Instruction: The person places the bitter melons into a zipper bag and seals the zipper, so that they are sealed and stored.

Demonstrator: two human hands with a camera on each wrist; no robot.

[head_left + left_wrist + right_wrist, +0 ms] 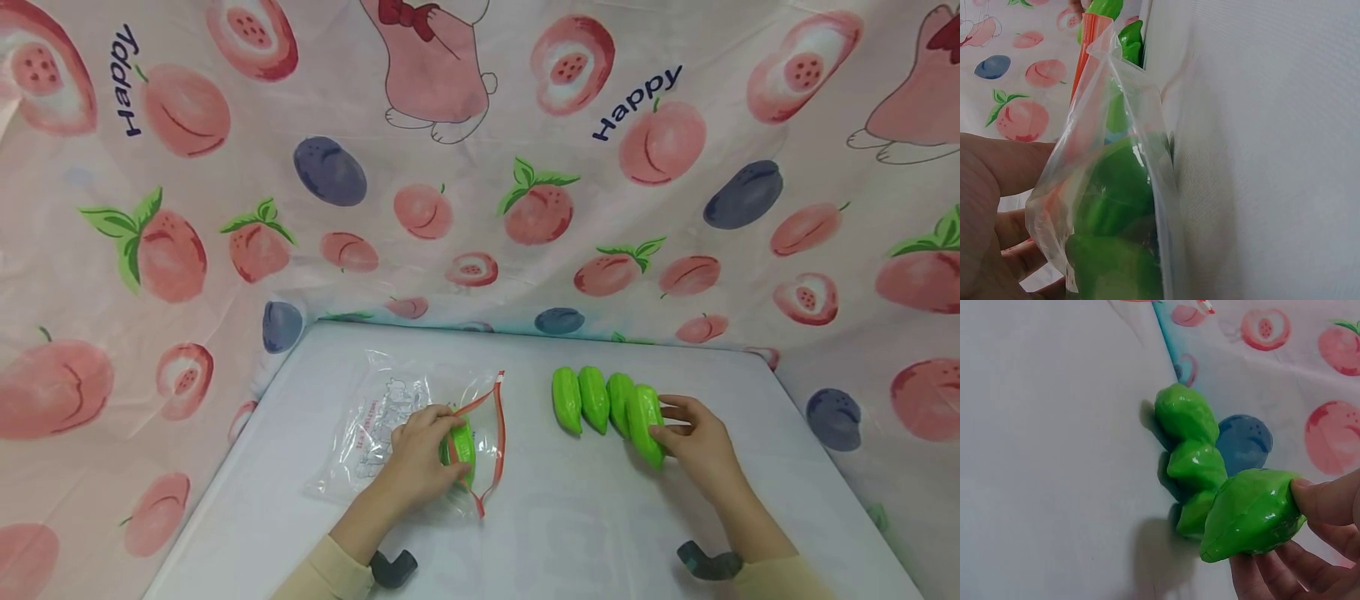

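Observation:
My right hand [697, 437] holds a glossy green, elongated fruit-like piece [644, 425] between thumb and fingers. It is raised beside three similar green pieces [594, 400] lying in a row on the white table. In the right wrist view, the held green piece [1254, 515] is tilted with its pointed end toward the table. My left hand [420, 454] grips the clear plastic bag [360, 433] near its red-edged mouth. A green piece [463, 450] shows between the left thumb and fingers. In the left wrist view, green shapes [1116, 187] show through the bag's film.
The white table [555, 533] is backed by a hanging cloth [480, 167] printed with fruit. Black bent pieces, one [393, 569] by the left wrist and another [708, 561] by the right, stick out near the sleeves.

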